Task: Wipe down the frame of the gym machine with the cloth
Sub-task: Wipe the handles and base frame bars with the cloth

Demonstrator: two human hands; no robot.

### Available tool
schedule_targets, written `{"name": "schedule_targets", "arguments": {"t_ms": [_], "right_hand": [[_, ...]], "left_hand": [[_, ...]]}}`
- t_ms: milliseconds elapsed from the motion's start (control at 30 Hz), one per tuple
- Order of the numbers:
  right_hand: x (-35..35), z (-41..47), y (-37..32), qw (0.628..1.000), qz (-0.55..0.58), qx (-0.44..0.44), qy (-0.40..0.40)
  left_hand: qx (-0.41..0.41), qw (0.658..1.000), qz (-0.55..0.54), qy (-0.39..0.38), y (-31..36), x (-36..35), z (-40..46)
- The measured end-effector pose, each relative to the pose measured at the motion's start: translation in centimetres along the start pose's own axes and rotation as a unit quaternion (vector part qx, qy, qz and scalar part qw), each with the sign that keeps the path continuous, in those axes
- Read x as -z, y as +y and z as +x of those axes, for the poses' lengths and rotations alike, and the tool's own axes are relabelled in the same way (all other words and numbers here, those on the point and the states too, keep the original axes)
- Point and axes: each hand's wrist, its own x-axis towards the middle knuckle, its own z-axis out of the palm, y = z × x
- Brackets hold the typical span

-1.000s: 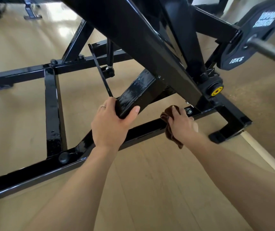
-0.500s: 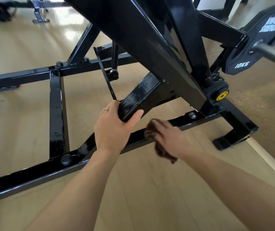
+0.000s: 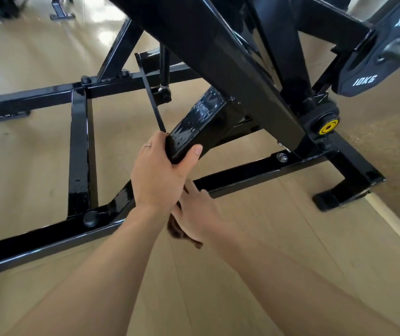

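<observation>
Mid-wipe: cloth [image 3: 184, 235] is gripped in right hand [image 3: 199, 214] against low frame rail [image 3: 242, 175], left hand [image 3: 160, 175] clenched on angled bar [image 3: 194, 127]; next, rail leftward likely needs wiping.

Two bare forearms reach forward from the bottom of the view, converging toward the middle. The left hand [image 3: 158, 175] is raised higher, its back facing up, with fingers curled over the far side of a bar end [image 3: 182, 144] and the thumb pressed along the near side. A thin ring sits on one finger. The right hand [image 3: 197, 214] lies just below and beside the left wrist, partly tucked under it, palm down. Its fingers close over a brown cloth [image 3: 178, 232], which shows beneath the palm. The right forearm stretches in from the lower right corner.
</observation>
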Motion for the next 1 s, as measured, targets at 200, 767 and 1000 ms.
{"name": "schedule_targets", "arguments": {"t_ms": [200, 767, 1000], "right_hand": [[1.4, -0.3, 6.8, 0.997, -0.041, 0.053, 0.031], [-0.9, 0.1, 0.9, 0.998, -0.004, 0.062, 0.011], [6.1, 0.3, 14.2, 0.980, -0.012, -0.182, 0.075]], "left_hand": [[0.012, 1.000, -0.015, -0.007, 0.1, 0.2, 0.0], [0.005, 0.999, -0.009, -0.032, 0.4, 0.7, 0.1], [0.018, 0.999, -0.019, -0.044, 0.6, 0.6, 0.0]]}}
